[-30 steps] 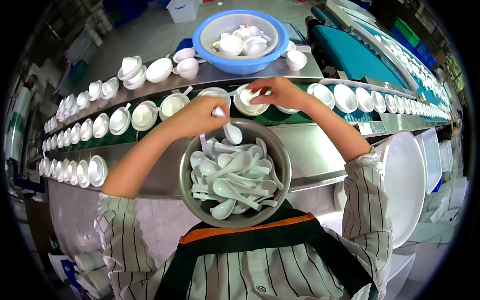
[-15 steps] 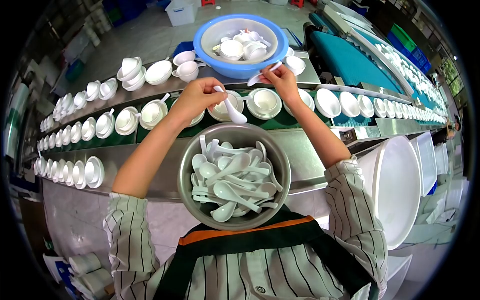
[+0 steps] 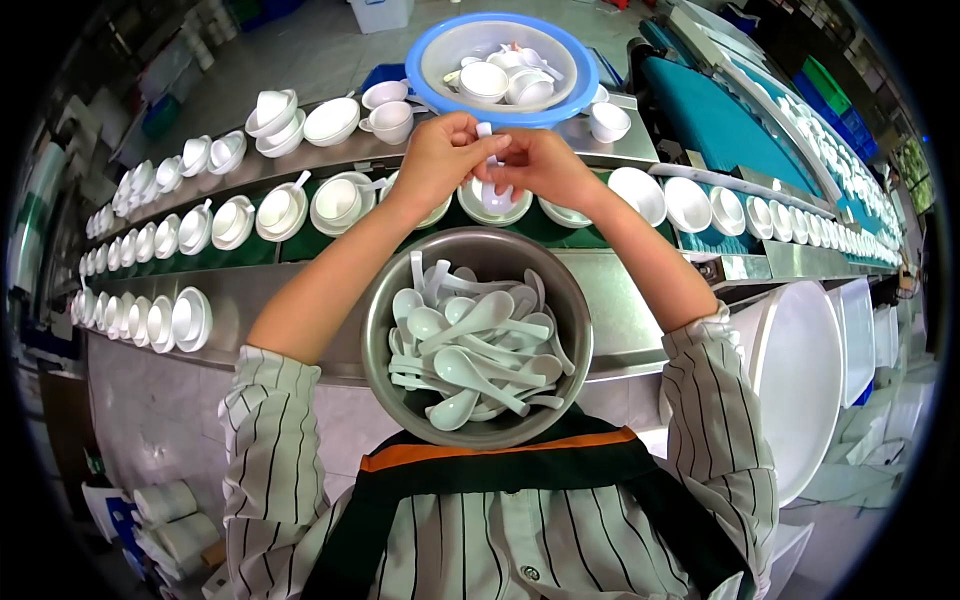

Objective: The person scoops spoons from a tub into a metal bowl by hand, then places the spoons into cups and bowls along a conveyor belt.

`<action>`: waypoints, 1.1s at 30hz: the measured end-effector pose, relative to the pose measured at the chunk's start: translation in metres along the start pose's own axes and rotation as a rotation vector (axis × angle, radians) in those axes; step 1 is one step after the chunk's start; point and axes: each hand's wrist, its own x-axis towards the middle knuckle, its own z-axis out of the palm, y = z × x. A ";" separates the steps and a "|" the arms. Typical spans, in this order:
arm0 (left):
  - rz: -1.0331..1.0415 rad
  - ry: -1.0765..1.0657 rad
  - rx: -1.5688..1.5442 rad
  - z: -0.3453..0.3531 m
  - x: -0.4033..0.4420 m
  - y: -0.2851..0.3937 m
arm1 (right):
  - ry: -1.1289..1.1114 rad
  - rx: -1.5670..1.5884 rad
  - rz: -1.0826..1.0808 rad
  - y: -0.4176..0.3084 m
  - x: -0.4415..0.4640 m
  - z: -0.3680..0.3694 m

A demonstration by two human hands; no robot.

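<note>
My left hand [image 3: 445, 160] and my right hand [image 3: 545, 165] meet above the conveyor, fingers closed in a pinch. Between them a white soup spoon [image 3: 497, 200] hangs upright, its bowl down and its handle end poking up above the fingers. Whether a second spoon lies hidden behind my fingers I cannot make out. Just below my hands are saucers with cups on the green conveyor belt [image 3: 292, 246]. Nearer to me stands a steel bowl [image 3: 377, 385] heaped with white spoons [image 3: 470, 345].
A blue basin [image 3: 418, 75] holding white cups and spoons stands beyond my hands. Stacked bowls [image 3: 272, 122] line the far ledge on the left. More bowls [image 3: 688, 205] run along the belt to the right. A large white tub [image 3: 795, 390] is at my right side.
My hands were apart, each with a white spoon. They have come together over the belt, my right hand moving left and down. The view has shifted slightly.
</note>
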 end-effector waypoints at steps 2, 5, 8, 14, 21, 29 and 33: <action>0.165 0.122 0.118 0.005 -0.004 -0.003 | 0.126 0.029 -0.015 0.018 0.010 -0.010; 0.080 -0.033 0.449 -0.013 -0.033 0.012 | 0.395 0.185 -0.048 0.066 0.015 -0.041; -0.254 -0.463 0.697 -0.030 -0.064 0.023 | 0.569 0.335 0.027 0.115 0.012 -0.053; -0.108 -0.546 0.619 -0.031 -0.074 0.013 | 0.557 -0.099 0.423 0.127 -0.001 -0.045; 0.052 -0.087 0.444 -0.011 -0.041 0.029 | -0.104 0.217 0.071 -0.008 -0.020 0.019; -0.004 -0.172 0.648 -0.022 -0.057 0.009 | 0.103 0.349 0.075 0.030 -0.043 0.017; -0.075 -0.526 0.840 -0.008 -0.090 -0.007 | 0.325 0.418 0.037 0.045 -0.053 -0.003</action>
